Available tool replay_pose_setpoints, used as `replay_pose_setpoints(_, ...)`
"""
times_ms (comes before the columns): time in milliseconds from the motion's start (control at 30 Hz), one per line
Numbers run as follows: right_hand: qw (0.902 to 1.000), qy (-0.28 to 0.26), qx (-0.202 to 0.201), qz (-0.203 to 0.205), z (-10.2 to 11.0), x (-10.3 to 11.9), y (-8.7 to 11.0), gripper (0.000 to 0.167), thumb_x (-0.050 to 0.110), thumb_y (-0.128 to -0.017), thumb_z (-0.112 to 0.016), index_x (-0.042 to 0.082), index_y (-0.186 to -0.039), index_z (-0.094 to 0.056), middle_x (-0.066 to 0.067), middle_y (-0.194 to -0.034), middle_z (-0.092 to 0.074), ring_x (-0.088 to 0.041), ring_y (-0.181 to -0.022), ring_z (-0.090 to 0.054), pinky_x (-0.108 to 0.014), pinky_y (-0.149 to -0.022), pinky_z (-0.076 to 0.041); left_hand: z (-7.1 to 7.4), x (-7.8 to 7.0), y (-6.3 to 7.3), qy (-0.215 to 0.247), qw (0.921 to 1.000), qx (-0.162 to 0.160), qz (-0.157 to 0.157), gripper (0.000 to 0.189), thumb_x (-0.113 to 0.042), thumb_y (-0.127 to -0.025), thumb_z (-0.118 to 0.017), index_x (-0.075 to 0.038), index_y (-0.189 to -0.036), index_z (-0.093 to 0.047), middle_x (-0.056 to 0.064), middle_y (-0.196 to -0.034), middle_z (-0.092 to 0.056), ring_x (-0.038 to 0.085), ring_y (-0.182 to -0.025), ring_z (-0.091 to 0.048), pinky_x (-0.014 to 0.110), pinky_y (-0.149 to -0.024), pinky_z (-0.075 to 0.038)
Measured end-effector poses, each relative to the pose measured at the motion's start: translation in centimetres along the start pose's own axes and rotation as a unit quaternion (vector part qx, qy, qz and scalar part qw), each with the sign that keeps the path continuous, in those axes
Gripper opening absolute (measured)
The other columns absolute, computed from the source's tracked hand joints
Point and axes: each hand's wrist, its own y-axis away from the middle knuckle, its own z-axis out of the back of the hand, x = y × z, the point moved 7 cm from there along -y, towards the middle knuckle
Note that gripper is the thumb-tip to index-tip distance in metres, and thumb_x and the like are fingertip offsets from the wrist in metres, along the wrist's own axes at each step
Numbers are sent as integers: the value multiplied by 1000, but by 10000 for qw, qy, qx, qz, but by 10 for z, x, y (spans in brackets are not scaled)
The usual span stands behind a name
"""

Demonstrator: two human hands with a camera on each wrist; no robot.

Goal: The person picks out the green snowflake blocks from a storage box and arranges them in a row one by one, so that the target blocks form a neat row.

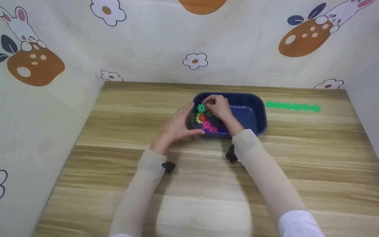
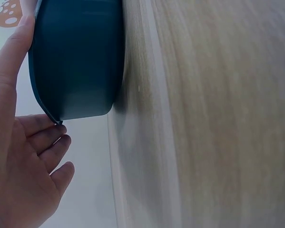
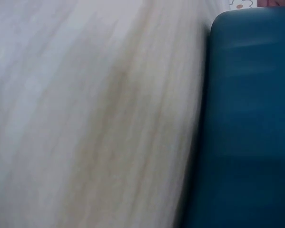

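Note:
In the head view, a dark blue plastic bin (image 1: 248, 113) stands on the table. My left hand (image 1: 176, 126) holds its left end, thumb along the front rim and the other fingers at the far left; the left wrist view shows the fingertips (image 2: 61, 137) against the bin's edge. My right hand (image 1: 220, 107) reaches inside, its fingertips pinching a green notched disc (image 1: 201, 108) near the left wall. Below lie a red disc (image 1: 202, 118), a yellow-green disc (image 1: 198, 119) and pink discs (image 1: 206, 124). The right wrist view shows only the bin's outer wall (image 3: 256, 114), not the hand.
A row of joined green discs (image 1: 293, 106) lies on the wooden table (image 1: 202, 184) right of the bin. Printed curtains (image 1: 150, 49) rise behind and beside the table. A small black device (image 1: 231, 154) sits at the right wrist, another (image 1: 168, 167) at the left.

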Motion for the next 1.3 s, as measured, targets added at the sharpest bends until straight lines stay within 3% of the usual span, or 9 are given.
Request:
replay_pose_setpoints(200,9986,-455,173,-205,-2,-1,1,19,3,-92,-61,3,-105,-75,-15,-98,-74,-14,-73,-66,-24,-67,-60,0,-1,-1,-62,9999,-20,-159,110,-57,-79,-77,-14,-161,-17,9,-168,-17,30,-155,-19,48,-127,-20)
replay_pose_setpoints(433,9960,-804,284,-250,-2,1,1,23,-1,-88,-62,1,-106,-75,-13,-94,-73,-9,-67,-64,-19,-61,-56,1,-2,0,-70,9997,-58,-211,110,-57,-79,-77,-13,-161,-18,10,-168,-18,29,-155,-19,47,-127,-20)
replay_pose_setpoints(600,9890,-1338,429,-467,-1,-2,3,21,2,-92,-63,1,-110,-74,-18,-111,-73,-13,-80,-69,-28,-75,-63,1,-2,0,-95,9998,-8,-167,111,-58,-80,-76,-14,-161,-16,9,-169,-16,29,-155,-18,48,-127,-20)
replay_pose_setpoints(733,9825,-1677,484,-652,4,-3,5,22,5,-95,-62,0,-113,-73,-16,-116,-70,-13,-86,-68,-38,-88,-62,0,-2,0,-69,9999,31,-136,111,-58,-79,-77,-14,-161,-15,9,-169,-15,29,-156,-17,48,-127,-19)
replay_pose_setpoints(867,9780,-1905,451,-715,12,-2,6,24,5,-96,-61,-2,-116,-71,-15,-117,-67,-14,-88,-66,-39,-91,-60,1,-1,0,-58,9999,23,-88,112,-58,-79,-77,-15,-161,-15,9,-169,-15,29,-156,-17,48,-127,-19)
replay_pose_setpoints(1067,9741,-2108,376,-726,33,-2,6,26,3,-97,-58,-5,-121,-68,-15,-124,-65,-10,-89,-64,-28,-86,-61,2,2,2,-76,10000,17,60,112,-61,-77,-77,-18,-161,-16,7,-169,-15,29,-155,-18,50,-127,-20)
replay_pose_setpoints(1300,9702,-2309,179,-717,70,0,9,29,3,-97,-59,-6,-124,-65,-2,-106,-68,-4,-81,-66,-20,-78,-61,1,1,1,-251,9996,12,123,113,-66,-76,-75,-22,-161,-15,4,-169,-17,28,-155,-20,50,-126,-23)
